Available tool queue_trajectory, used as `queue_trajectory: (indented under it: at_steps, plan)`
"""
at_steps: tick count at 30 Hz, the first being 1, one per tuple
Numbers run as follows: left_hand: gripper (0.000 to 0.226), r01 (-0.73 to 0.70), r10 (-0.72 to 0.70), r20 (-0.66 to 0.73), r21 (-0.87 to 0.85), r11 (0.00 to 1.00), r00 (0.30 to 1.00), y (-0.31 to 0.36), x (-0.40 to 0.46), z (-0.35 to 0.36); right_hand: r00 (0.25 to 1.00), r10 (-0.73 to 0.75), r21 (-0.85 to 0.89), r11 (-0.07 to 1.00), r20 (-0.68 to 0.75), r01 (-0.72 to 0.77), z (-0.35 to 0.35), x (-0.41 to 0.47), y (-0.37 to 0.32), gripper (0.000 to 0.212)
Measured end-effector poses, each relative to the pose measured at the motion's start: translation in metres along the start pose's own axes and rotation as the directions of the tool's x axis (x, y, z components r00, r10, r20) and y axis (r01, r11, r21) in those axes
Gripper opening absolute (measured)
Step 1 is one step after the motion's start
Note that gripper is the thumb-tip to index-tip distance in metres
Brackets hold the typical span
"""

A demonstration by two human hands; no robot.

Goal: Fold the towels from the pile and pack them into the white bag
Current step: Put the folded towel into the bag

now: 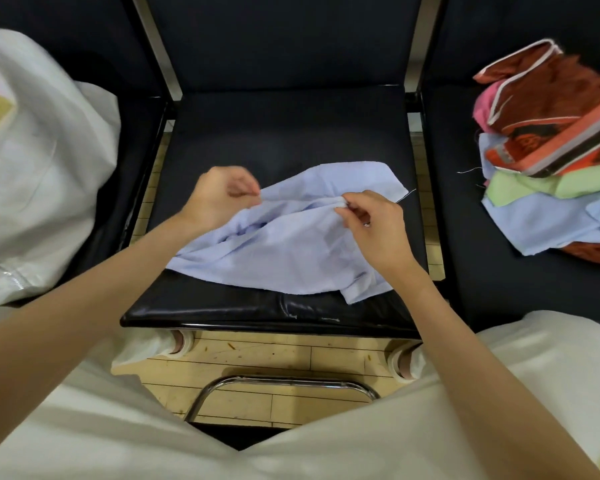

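A light blue towel [291,244] lies crumpled on the black seat of the middle chair [284,133]. My left hand [219,195] pinches the towel's upper left edge. My right hand [371,220] pinches a fold near its upper middle. The white bag [39,174] stands on the left chair, with pink and yellow cloth showing inside it. The pile of towels [548,161] sits on the right chair: a red-orange patterned one on top, then pink, green and light blue ones beneath.
Three black chairs stand side by side with metal frames between them. A chrome chair rail [284,382] crosses the wooden floor near my knees. My legs in white trousers fill the bottom of the view.
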State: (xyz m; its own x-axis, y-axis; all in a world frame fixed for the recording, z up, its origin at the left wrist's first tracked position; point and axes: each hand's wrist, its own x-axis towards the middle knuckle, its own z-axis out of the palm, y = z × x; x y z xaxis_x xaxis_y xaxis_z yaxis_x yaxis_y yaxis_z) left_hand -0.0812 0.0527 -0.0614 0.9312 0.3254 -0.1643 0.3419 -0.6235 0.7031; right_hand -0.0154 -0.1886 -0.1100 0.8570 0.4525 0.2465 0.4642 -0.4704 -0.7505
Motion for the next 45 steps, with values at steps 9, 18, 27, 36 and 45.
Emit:
queue_trajectory:
  at_steps: [9, 18, 27, 36, 45]
  plan:
    - [0.017, 0.192, -0.179, -0.069, 0.383, 0.904, 0.981, -0.112, -0.057, -0.04, 0.996, -0.066, -0.083, 0.994, 0.068, 0.071, 0.006, -0.013, -0.009, 0.009]
    - [0.009, 0.205, -0.183, -0.14, 0.158, 0.966, 0.973, -0.115, -0.051, -0.049, 0.991, 0.131, -0.092, 0.988, 0.032, -0.128, 0.015, -0.011, -0.033, 0.013]
    - [0.007, 0.467, -0.563, -0.154, -0.406, 0.785, 0.812, -0.117, -0.04, -0.064, 0.982, 0.186, -0.14, 0.974, 0.047, -0.177, 0.023, -0.015, -0.047, 0.011]
    - [0.024, 0.313, -0.27, -0.192, 0.258, 0.914, 0.944, -0.116, -0.048, -0.049, 0.974, 0.223, -0.137, 0.967, 0.049, -0.214, 0.027, -0.016, -0.053, 0.018]
    - [0.03, 0.391, -0.328, -0.217, 0.413, 0.823, 0.919, -0.12, -0.049, -0.049, 0.973, 0.227, -0.14, 0.965, 0.037, -0.22, 0.026, -0.015, -0.054, 0.013]
